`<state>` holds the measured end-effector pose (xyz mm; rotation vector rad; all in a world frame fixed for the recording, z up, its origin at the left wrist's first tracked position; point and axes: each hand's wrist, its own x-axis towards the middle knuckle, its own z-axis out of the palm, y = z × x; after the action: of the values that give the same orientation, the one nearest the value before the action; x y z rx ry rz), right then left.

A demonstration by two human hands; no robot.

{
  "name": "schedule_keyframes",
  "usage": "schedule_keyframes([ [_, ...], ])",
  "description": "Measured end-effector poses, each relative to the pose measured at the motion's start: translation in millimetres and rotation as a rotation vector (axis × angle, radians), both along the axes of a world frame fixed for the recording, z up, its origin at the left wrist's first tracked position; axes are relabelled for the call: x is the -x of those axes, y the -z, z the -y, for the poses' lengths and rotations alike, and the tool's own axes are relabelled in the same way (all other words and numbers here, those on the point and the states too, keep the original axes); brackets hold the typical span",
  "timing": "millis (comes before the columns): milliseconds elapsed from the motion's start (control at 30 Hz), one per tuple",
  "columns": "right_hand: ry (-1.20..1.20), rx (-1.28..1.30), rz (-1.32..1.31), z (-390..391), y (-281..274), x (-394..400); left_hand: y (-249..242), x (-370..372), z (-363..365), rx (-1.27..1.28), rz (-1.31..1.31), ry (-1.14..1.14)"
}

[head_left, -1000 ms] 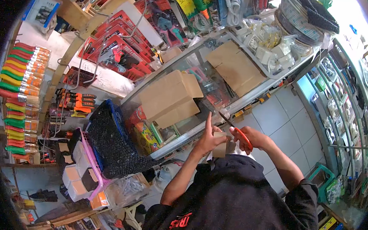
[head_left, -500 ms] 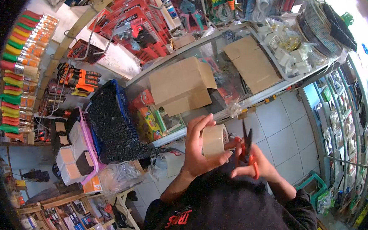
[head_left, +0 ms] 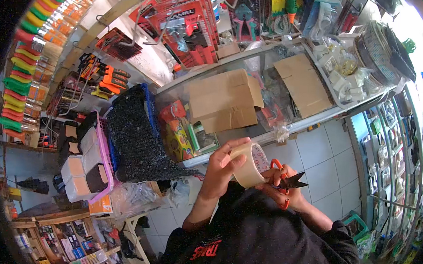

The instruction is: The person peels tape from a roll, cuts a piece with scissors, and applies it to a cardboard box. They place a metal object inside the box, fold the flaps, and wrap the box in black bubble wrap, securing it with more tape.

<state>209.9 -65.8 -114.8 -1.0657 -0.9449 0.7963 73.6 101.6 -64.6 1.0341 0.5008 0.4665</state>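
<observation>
My left hand (head_left: 223, 167) is wrapped round a wide roll of tan packing tape (head_left: 244, 169), its thumb on the outer face and its printed inner core turned to the right. Orange-handled scissors (head_left: 284, 183) are in my right hand (head_left: 281, 192), their dark blades slightly apart and pointing right. The fingertips of that hand touch the right edge of the roll. Beyond both hands, a flattened cardboard piece (head_left: 223, 101) lies on the glass counter.
The glass counter (head_left: 269, 134) runs across the front, with a second cardboard sheet (head_left: 305, 84) on it. A blue basket (head_left: 151, 110) under black netting and a pink basket (head_left: 104, 154) stand left. Shelves (head_left: 389, 157) line the right; brushes (head_left: 25, 91) hang far left.
The scissors have swung from pointing up to pointing right. My right hand has come up against the tape roll, which is now tilted. The view has shifted slightly.
</observation>
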Motion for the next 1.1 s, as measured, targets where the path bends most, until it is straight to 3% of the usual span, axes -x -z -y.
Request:
schedule_keyframes([
  [100, -0.001, -0.001, 0.024, -7, -1, 5, 5, 8, -7, -0.047, -0.045, -0.095],
  [200, -0.078, 0.03, 0.218, -10, 3, 2, 24, 22, -18, -0.08, -0.029, -0.143],
  [300, -0.078, -0.022, 0.169, -17, 3, 12, 33, 36, -27, -0.149, -0.066, -0.149],
  [400, -0.107, 0.068, 0.295, -18, 6, 14, 32, 45, -29, -0.23, -0.153, -0.165],
  [567, -0.079, 0.155, 0.286, -25, 6, 36, 25, 57, -32, -0.387, -0.306, -0.164],
  [667, -0.129, 0.26, 0.14, -24, 11, 51, 28, 65, -34, -0.691, -0.367, -0.158],
  [767, -0.158, 0.35, -0.04, -18, 27, 73, 46, 72, -36, -1.002, -0.241, -0.259],
  [867, -0.182, 0.43, -0.052, -15, 22, 88, 36, 85, -27, -1.011, -0.274, -0.242],
  [933, -0.189, 0.538, -0.093, -21, -10, 99, 33, 95, -24, -1.005, -0.291, -0.209],
  [1100, -0.32, 0.648, -0.136, -19, -9, 106, 45, 120, -16, -0.941, -0.285, -0.135],
])
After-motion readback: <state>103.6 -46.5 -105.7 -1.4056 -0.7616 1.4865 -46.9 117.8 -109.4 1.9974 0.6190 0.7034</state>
